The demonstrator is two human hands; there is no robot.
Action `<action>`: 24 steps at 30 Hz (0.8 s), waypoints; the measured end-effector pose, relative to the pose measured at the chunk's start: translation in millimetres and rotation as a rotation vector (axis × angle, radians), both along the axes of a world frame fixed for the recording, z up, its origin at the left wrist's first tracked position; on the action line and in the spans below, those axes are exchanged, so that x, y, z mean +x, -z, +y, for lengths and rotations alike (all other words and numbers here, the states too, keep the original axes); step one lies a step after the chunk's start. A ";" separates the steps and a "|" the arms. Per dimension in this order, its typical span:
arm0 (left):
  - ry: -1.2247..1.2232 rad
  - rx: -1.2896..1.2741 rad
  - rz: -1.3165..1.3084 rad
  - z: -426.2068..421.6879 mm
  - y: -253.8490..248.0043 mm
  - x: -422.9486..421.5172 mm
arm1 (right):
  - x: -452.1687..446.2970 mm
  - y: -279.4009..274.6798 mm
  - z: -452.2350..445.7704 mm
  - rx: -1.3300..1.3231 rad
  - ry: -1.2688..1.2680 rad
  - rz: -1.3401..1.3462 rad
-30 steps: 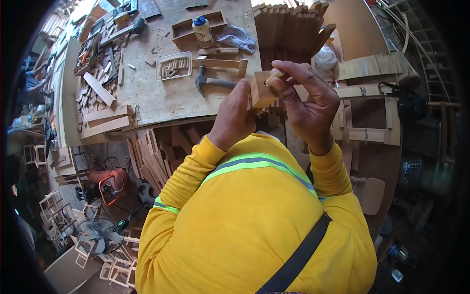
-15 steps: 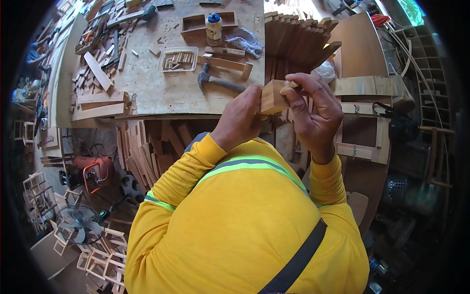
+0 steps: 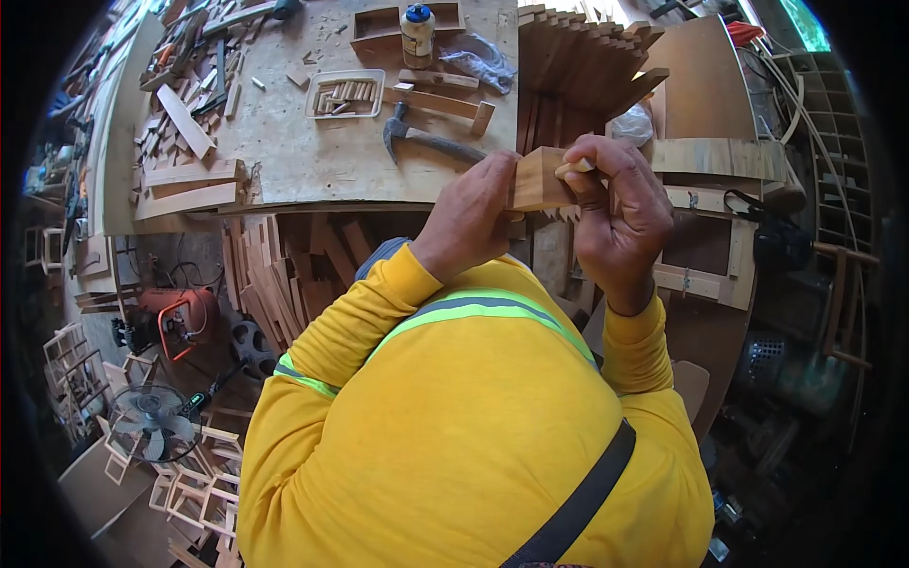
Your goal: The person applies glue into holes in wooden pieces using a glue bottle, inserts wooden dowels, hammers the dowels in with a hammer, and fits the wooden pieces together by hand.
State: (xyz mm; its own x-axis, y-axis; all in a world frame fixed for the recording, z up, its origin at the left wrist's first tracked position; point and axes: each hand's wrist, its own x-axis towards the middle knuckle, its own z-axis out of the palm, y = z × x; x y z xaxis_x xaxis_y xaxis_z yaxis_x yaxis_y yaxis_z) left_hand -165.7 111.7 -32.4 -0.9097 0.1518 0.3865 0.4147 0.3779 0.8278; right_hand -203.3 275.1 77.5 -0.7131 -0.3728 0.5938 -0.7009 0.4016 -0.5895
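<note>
My left hand [image 3: 471, 210] is closed around a wooden piece [image 3: 540, 180] with a squared end, held up just past the bench's front edge. Between the thumb and fingers of my right hand [image 3: 620, 208] is a short pale wooden dowel [image 3: 574, 168], its tip against or very near the right face of that piece. Whether the dowel sits in a hole cannot be made out. A hammer [image 3: 431, 142] lies on the bench beyond my left hand. Similar dowels fill a white plastic tray [image 3: 311, 98] behind it.
On the workbench [image 3: 284, 175] stand a glue bottle [image 3: 417, 38] and an open wooden box [image 3: 374, 40], near a crumpled plastic bag [image 3: 481, 64]. Wood offcuts [image 3: 185, 123] cover the left side. Stacked boards [image 3: 582, 66] rise at right. A fan [image 3: 153, 421] and a red compressor [image 3: 189, 312] stand lower left.
Both hands and the wooden piece have shifted slightly right in view. My right fingers have turned, so more of the dowel shows against the piece's face.
</note>
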 end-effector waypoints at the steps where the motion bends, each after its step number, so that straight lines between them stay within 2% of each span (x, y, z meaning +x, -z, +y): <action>1: 0.002 -0.001 0.001 -0.2 0.2 -0.2 | 0.3 -0.2 -0.2 -0.005 -0.001 -0.006; 10: 0.002 -0.022 0.014 1.1 2.9 0.7 | 11.6 5.1 6.5 0.011 0.015 -0.094; 14: 0.019 -0.012 -0.027 0.2 0.5 0.0 | 16.5 3.7 7.6 -0.091 -0.002 -0.161; 17: 0.024 -0.004 -0.038 0.2 -0.9 0.4 | 14.3 4.3 14.8 -0.341 0.037 -0.321; 18: 0.026 -0.005 -0.042 0.1 -0.3 0.9 | 8.4 10.7 21.3 -0.347 0.039 -0.322; 20: 0.034 -0.014 -0.047 0.0 0.7 1.0 | -16.8 45.3 39.7 -0.361 0.135 -0.458; 22: 0.040 -0.024 -0.053 -0.3 -0.6 -0.4 | -54.0 108.6 49.9 -0.201 0.149 -0.518; 24: 0.029 -0.020 -0.079 0.0 -1.7 4.5 | -78.8 180.9 44.0 -0.062 0.124 -0.688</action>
State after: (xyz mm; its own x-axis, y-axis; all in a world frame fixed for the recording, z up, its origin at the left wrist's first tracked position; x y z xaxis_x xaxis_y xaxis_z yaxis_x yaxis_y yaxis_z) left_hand -161.3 111.7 -30.7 -0.9324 0.1859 0.3101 0.3594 0.3832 0.8509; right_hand -282.0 319.2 -103.3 -0.9695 -0.2448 0.0096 -0.1114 0.4058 -0.9072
